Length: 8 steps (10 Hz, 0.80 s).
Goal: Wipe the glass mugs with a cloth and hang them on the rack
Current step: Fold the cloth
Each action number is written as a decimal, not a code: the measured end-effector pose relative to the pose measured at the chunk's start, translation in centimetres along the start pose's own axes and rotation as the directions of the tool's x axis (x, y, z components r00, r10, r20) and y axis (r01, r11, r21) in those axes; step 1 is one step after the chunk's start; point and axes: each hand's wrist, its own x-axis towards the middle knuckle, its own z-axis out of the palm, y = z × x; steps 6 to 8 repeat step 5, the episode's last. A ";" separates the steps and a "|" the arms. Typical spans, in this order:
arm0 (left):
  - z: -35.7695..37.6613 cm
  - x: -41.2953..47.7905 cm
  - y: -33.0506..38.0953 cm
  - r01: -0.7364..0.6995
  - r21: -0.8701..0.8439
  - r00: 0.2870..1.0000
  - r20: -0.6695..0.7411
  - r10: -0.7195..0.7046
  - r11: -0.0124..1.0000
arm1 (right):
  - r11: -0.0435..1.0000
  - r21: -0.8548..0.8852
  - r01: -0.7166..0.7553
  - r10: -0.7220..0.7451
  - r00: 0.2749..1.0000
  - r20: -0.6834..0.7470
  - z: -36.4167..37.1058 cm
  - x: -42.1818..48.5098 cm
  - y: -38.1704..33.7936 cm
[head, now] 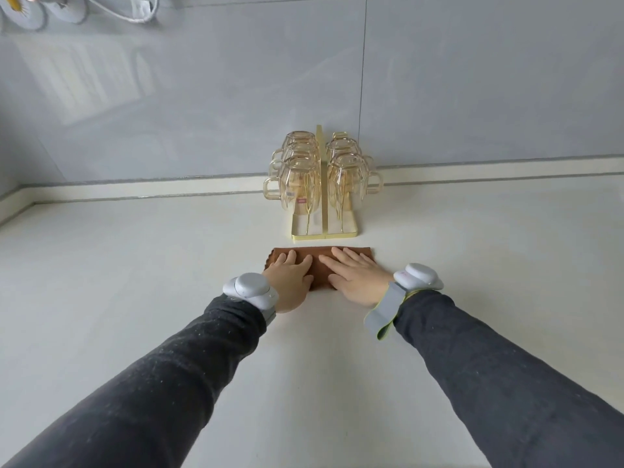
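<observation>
A gold rack (323, 211) stands on the white counter against the wall. Several amber glass mugs (300, 184) hang upside down on it, on both sides of its middle post. Just in front of the rack lies a folded brown cloth (320, 253). My left hand (290, 278) lies flat on the cloth's left part, fingers straight. My right hand (358, 276) lies flat on its right part, fingers spread. Both hands press down on the cloth and neither holds a mug.
The white counter (135, 265) runs wide to both sides and toward me. A grey glossy wall (202, 96) backs it, with a raised ledge along the foot. White items and a cable (111, 8) hang at the top left.
</observation>
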 end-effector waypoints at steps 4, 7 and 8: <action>-0.5 1.6 -1.1 -0.034 -0.142 0.998 -0.059 0.026 0.989 | 0.987 0.156 0.047 -0.026 0.991 -0.133 -1.3 1.3 1.4; -0.7 -0.5 -2.1 -0.006 -0.200 0.967 -0.252 -0.046 0.980 | 0.974 0.223 0.024 0.053 0.940 -0.336 -1.6 -1.2 2.3; -0.7 -0.5 -2.1 -0.006 -0.200 0.967 -0.252 -0.046 0.980 | 0.974 0.223 0.024 0.053 0.940 -0.336 -1.6 -1.2 2.3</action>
